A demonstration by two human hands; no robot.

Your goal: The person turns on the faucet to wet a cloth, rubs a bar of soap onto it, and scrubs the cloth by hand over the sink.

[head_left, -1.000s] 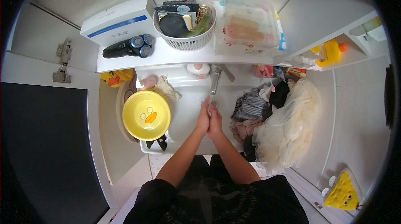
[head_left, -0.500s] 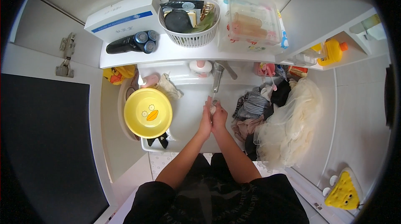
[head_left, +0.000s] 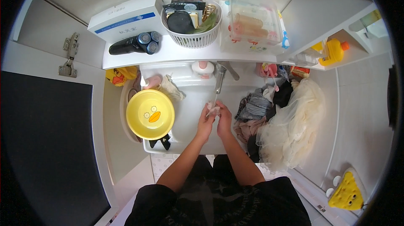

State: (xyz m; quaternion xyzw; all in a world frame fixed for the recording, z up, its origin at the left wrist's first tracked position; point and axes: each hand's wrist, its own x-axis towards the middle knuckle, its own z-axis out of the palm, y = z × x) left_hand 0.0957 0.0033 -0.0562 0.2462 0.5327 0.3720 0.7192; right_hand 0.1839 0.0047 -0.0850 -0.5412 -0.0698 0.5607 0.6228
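The left hand (head_left: 204, 126) and the right hand (head_left: 224, 123) come together over the white sink (head_left: 187, 118), with the fingers of both curled in and gripping a small pale pinkish-white cloth (head_left: 214, 109), partly hidden between them, so its exact kind is hard to tell. Just beyond the fingers stands a metal faucet (head_left: 219, 78), and a thin stream of water drops from its spout toward the cloth. Further beyond them, left of the faucet, is a rounded white-and-pink bottle (head_left: 203, 70). To the left of the fingers, well apart, sits a yellow plastic basin (head_left: 143, 100) with a cartoon duck face inside; a crumpled cream cloth (head_left: 170, 88) and a pink pump bottle (head_left: 153, 82) lie past it. To the fingers' right, near the right hand, are a grey striped garment (head_left: 255, 106) and a dusty-pink one (head_left: 250, 130), with a heap of cream tulle (head_left: 294, 125) farther right. Beyond and above the fingers, a white shelf (head_left: 168, 54) carries a black electric shaver (head_left: 133, 44), a white plastic basket (head_left: 192, 40) and a clear lidded box (head_left: 256, 21).
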